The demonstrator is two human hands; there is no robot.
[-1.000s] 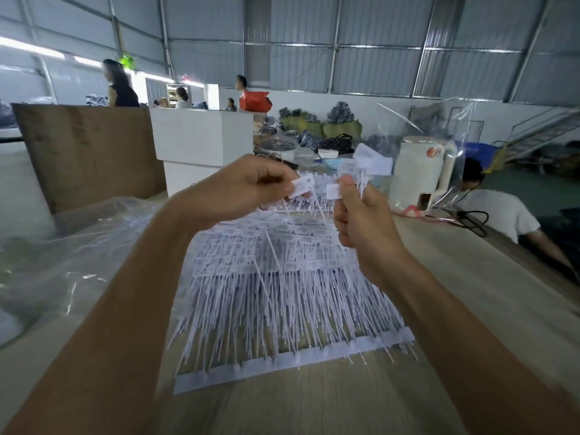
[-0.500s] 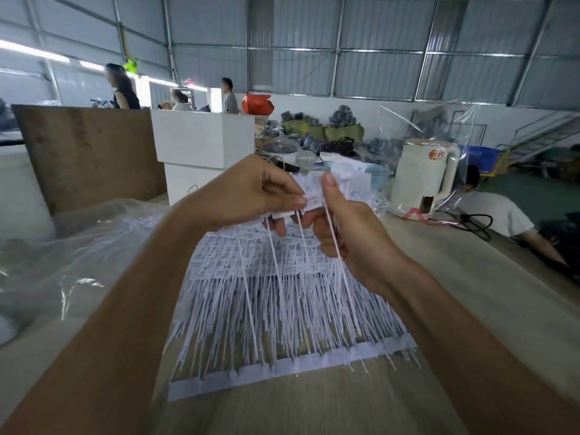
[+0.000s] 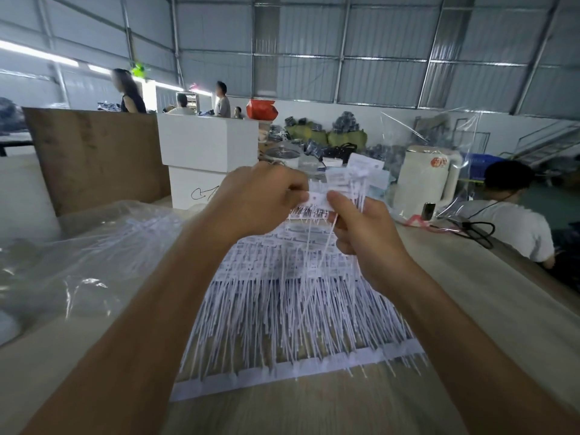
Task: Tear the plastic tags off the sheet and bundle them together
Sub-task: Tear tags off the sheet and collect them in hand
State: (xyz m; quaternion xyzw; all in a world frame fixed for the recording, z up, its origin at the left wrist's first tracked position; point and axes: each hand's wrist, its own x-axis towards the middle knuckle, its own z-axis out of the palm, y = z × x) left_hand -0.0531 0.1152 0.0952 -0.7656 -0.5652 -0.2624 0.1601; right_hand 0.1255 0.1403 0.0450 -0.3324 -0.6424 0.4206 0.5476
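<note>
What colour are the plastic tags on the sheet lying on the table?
White. The plastic tags show best in the head view, spread over the wooden table.

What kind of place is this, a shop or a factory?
Probably a factory or packing workshop: a big shed with corrugated metal walls, a long worktable covered in white plastic tags, and stuffed sacks piled behind.

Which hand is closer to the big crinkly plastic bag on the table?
Left. The left hand is raised just right of the plastic bag; the right hand is farther right, holding a bundle of tags.
</note>
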